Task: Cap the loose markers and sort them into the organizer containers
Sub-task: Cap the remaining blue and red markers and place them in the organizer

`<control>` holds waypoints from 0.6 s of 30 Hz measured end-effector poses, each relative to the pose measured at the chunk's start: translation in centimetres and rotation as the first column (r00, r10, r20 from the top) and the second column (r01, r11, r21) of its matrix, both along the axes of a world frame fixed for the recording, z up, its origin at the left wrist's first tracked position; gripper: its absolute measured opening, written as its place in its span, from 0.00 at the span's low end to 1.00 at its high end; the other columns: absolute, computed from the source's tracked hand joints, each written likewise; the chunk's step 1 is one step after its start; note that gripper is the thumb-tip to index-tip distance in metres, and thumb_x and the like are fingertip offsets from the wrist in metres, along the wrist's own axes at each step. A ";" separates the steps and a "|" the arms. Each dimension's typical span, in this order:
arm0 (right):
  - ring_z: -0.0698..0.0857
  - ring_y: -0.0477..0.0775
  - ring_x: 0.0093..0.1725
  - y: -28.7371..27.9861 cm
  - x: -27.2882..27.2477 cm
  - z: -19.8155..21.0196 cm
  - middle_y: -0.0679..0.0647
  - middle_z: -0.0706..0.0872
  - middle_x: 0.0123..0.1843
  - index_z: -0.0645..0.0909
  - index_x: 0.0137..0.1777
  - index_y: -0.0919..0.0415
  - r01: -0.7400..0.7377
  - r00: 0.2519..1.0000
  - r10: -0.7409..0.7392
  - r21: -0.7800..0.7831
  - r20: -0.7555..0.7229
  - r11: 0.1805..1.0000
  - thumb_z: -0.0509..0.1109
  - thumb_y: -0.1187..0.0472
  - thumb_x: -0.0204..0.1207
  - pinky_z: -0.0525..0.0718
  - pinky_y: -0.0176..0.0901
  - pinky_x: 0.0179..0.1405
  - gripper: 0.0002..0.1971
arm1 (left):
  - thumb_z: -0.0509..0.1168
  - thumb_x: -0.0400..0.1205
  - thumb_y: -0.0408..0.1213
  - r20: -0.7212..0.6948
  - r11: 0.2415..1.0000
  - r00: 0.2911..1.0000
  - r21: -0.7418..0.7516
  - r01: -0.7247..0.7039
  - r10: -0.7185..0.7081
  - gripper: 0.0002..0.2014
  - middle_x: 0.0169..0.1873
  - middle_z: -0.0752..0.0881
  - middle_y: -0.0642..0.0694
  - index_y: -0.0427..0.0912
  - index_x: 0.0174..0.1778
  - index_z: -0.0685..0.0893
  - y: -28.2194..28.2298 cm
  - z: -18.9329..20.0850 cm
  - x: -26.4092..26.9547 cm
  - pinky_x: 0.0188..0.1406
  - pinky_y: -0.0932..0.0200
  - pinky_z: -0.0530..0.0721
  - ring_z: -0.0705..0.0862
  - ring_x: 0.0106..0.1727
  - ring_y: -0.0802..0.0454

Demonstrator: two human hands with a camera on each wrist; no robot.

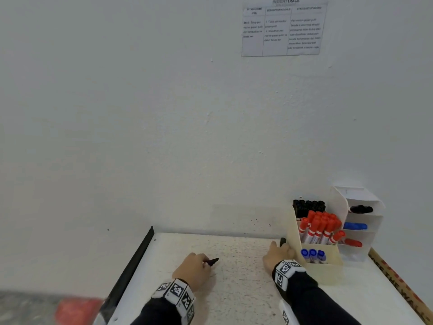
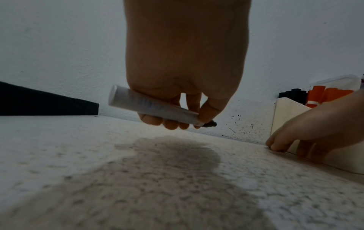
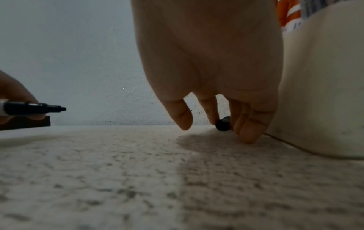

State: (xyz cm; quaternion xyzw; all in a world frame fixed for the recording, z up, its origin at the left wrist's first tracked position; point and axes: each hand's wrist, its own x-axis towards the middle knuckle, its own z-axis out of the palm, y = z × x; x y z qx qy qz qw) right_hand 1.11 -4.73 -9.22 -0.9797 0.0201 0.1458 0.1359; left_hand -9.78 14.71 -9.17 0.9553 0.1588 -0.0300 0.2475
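Note:
My left hand (image 1: 203,262) grips an uncapped black marker (image 2: 155,107) by its white barrel, just above the table, its black tip (image 1: 213,261) pointing right. My right hand (image 1: 278,248) reaches down beside the cream organizer (image 1: 328,266). Its straight fingertips (image 3: 246,133) touch a loose black cap (image 3: 223,123) lying on the table, with the thumb apart from it. The cap's far end (image 1: 283,242) shows beyond the fingers. The organizer holds black markers (image 1: 308,205) at the back, red markers (image 1: 321,227) in the middle and blue markers (image 1: 312,254) in front.
A white shelf unit (image 1: 372,200) right of the organizer holds lying black, blue and red markers. A black strip (image 1: 138,261) runs along the table's left edge and a printed wooden strip (image 1: 398,285) along the right. The wall stands close behind.

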 end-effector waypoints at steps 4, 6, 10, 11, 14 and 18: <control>0.63 0.63 0.77 -0.2 -0.7 0.5 0.61 0.57 0.79 0.59 0.77 0.63 -0.040 0.999 0.041 -0.015 0.004 0.999 0.54 0.59 0.82 0.62 0.51 0.76 0.24 | 0.52 0.84 0.39 0.035 0.999 0.999 -0.039 0.016 -0.015 0.18 0.61 0.76 0.44 0.47 0.68 0.77 -0.3 -0.1 -0.3 0.58 0.60 0.75 0.78 0.60 0.49; 0.71 0.62 0.71 -0.3 -1.0 0.7 0.61 0.66 0.75 0.65 0.72 0.62 -0.109 0.994 0.108 0.045 0.021 0.993 0.54 0.60 0.82 0.70 0.49 0.69 0.19 | 0.53 0.84 0.38 0.041 0.998 0.999 -0.052 0.027 -0.025 0.17 0.57 0.77 0.45 0.48 0.68 0.77 -0.5 -0.3 -0.6 0.57 0.61 0.75 0.78 0.60 0.49; 0.75 0.54 0.46 -0.2 -2.5 1.3 0.55 0.78 0.53 0.67 0.42 0.51 -0.331 0.942 0.310 0.196 0.131 0.923 0.57 0.68 0.78 0.74 0.42 0.48 0.10 | 0.53 0.84 0.37 0.056 0.995 0.996 -0.064 0.076 -0.072 0.18 0.59 0.78 0.45 0.49 0.68 0.78 -1.2 -0.5 -1.3 0.63 0.58 0.76 0.78 0.61 0.49; 0.74 0.53 0.44 0.0 -3.1 1.5 0.54 0.78 0.51 0.66 0.41 0.50 -0.388 0.921 0.366 0.245 0.130 0.889 0.59 0.68 0.77 0.74 0.41 0.46 0.11 | 0.53 0.84 0.37 0.066 0.993 0.994 -0.067 0.094 -0.089 0.18 0.59 0.78 0.46 0.49 0.69 0.77 -1.4 -0.5 -1.5 0.65 0.57 0.75 0.78 0.62 0.49; 0.78 0.51 0.46 0.0 -5.0 2.3 0.48 0.79 0.49 0.69 0.45 0.47 -0.514 0.857 0.496 0.311 0.141 0.799 0.63 0.66 0.75 0.75 0.41 0.47 0.11 | 0.55 0.84 0.37 0.096 0.988 0.986 -0.059 0.144 -0.138 0.18 0.57 0.79 0.47 0.50 0.69 0.78 -2.1 -0.4 -2.1 0.65 0.57 0.76 0.78 0.63 0.49; 0.73 0.39 0.37 -0.8 -6.1 2.4 0.46 0.81 0.48 0.71 0.36 0.39 -0.588 0.805 0.573 0.339 0.156 0.735 0.66 0.65 0.74 0.74 0.36 0.42 0.17 | 0.59 0.82 0.37 0.135 0.977 0.972 -0.069 0.204 -0.194 0.17 0.50 0.77 0.52 0.51 0.67 0.80 -3.4 -0.4 -2.8 0.63 0.57 0.76 0.79 0.61 0.49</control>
